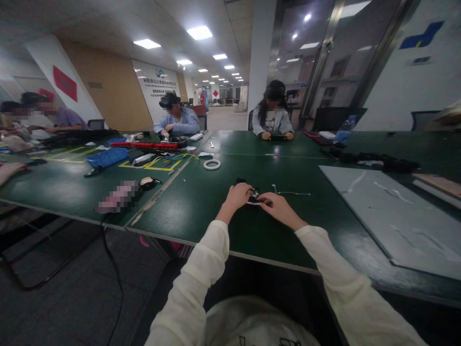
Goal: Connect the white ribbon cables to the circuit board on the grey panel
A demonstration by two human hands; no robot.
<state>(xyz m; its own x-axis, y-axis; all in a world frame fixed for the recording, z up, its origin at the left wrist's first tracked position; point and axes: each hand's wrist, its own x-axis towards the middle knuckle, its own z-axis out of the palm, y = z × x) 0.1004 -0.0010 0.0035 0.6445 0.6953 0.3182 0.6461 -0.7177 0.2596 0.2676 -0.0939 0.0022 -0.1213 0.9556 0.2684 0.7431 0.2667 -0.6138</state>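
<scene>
Both my hands meet over a small dark device with metallic and white parts [254,194] on the green table. My left hand [238,195] has its fingers curled against the device's left side. From the right, my right hand [278,206] pinches at its edge. The device is partly hidden by my fingers, so its exact kind does not show. Just beyond my right hand, a thin pale cable [295,193] with a small connector lies on the tabletop.
A white tape roll [212,165], a small wrench [212,144] and a blue tray [107,157] lie further left on the green table [173,211]. A grey board [382,211] covers the right side, near a water bottle [345,129]. Several people sit around the table.
</scene>
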